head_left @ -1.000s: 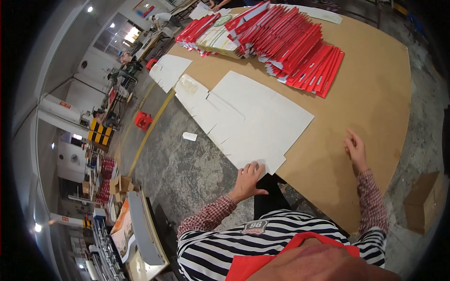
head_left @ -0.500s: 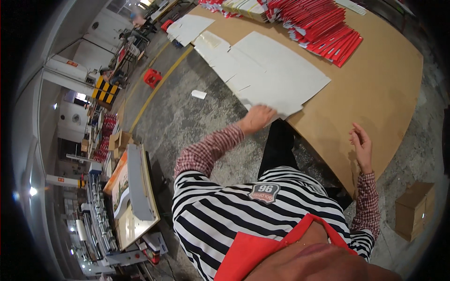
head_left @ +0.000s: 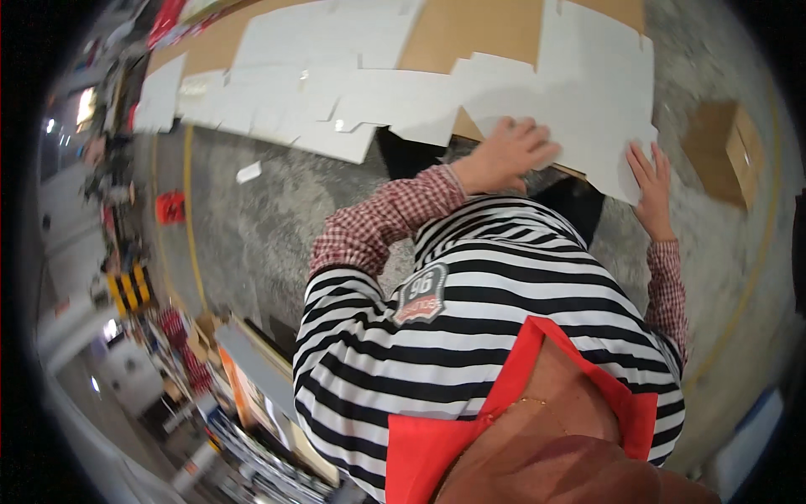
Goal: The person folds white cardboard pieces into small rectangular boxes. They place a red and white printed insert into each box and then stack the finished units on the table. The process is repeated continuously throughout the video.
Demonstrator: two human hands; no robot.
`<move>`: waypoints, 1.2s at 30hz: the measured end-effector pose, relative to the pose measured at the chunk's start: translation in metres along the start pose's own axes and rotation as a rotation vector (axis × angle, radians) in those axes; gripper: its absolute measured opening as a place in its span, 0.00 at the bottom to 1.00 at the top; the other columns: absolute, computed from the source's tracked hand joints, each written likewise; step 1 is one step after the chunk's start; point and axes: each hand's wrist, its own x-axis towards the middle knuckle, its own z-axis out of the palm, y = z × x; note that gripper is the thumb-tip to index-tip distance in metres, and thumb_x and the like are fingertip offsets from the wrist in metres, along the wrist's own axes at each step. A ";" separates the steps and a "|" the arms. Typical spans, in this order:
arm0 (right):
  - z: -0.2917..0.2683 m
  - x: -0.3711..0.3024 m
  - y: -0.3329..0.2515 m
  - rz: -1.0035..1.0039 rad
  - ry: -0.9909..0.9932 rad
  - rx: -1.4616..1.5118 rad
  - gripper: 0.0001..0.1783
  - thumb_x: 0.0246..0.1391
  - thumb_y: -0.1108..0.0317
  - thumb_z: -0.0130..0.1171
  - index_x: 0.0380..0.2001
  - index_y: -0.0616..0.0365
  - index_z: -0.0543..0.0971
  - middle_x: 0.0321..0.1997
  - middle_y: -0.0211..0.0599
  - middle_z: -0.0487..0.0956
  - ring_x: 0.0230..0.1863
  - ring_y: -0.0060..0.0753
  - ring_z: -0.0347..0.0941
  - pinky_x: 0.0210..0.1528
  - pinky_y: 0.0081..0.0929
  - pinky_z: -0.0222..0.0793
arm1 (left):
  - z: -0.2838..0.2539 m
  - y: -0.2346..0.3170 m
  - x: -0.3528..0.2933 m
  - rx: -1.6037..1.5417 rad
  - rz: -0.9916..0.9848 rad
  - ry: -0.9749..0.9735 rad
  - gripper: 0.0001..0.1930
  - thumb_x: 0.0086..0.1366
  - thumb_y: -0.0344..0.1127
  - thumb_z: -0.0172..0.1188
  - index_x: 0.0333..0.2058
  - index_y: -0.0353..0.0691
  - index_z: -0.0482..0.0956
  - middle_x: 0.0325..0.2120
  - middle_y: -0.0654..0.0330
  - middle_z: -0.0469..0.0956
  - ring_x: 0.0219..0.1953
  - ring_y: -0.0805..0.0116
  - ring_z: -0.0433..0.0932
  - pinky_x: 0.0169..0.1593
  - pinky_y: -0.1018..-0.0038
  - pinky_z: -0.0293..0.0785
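Observation:
A white die-cut cardboard sheet (head_left: 579, 92) lies across the right part of the brown table, its near right corner jutting past the edge. On its near edge rests my left hand (head_left: 508, 158), fingers spread and slightly blurred. My right hand (head_left: 651, 189) touches the sheet's right corner with its fingers stretched out; whether the thumb is beneath cannot be seen. Further left, another white cut-out sheet (head_left: 285, 101) with slits and flaps reaches over the table's near edge. The brown tabletop (head_left: 470, 34) shows between the two.
A brown carton (head_left: 724, 155) stands on the floor to the right. Red packages (head_left: 165, 23) are at the far left of the table. On the floor at left are a white scrap (head_left: 249, 172) and a red stool (head_left: 170, 207). A machine (head_left: 269, 445) stands at the lower left.
The view has turned to the right. A white sheet now covers tabletop that was bare at the right. My right hand has come onto its corner, and my left hand has moved right.

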 end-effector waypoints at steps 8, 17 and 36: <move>0.015 -0.016 0.046 0.721 -0.116 0.633 0.20 0.54 0.60 0.68 0.48 0.57 0.81 0.35 0.35 0.84 0.35 0.22 0.76 0.39 0.26 0.72 | 0.016 -0.022 0.035 -0.654 -0.217 0.392 0.14 0.51 0.30 0.71 0.36 0.37 0.80 0.32 0.58 0.78 0.35 0.59 0.76 0.39 0.68 0.72; 0.054 0.058 -0.010 0.125 0.181 0.173 0.33 0.54 0.50 0.63 0.62 0.47 0.73 0.70 0.45 0.62 0.71 0.50 0.55 0.71 0.52 0.44 | 0.043 -0.015 0.050 0.104 -0.157 0.269 0.31 0.56 0.43 0.67 0.58 0.41 0.70 0.59 0.56 0.69 0.57 0.53 0.68 0.54 0.52 0.66; 0.066 0.036 -0.021 -0.113 -0.118 0.254 0.33 0.60 0.41 0.53 0.64 0.43 0.69 0.76 0.36 0.55 0.76 0.48 0.45 0.73 0.62 0.30 | 0.029 0.011 0.025 0.107 -0.063 0.068 0.43 0.55 0.54 0.68 0.66 0.45 0.61 0.69 0.53 0.54 0.71 0.39 0.47 0.65 0.32 0.44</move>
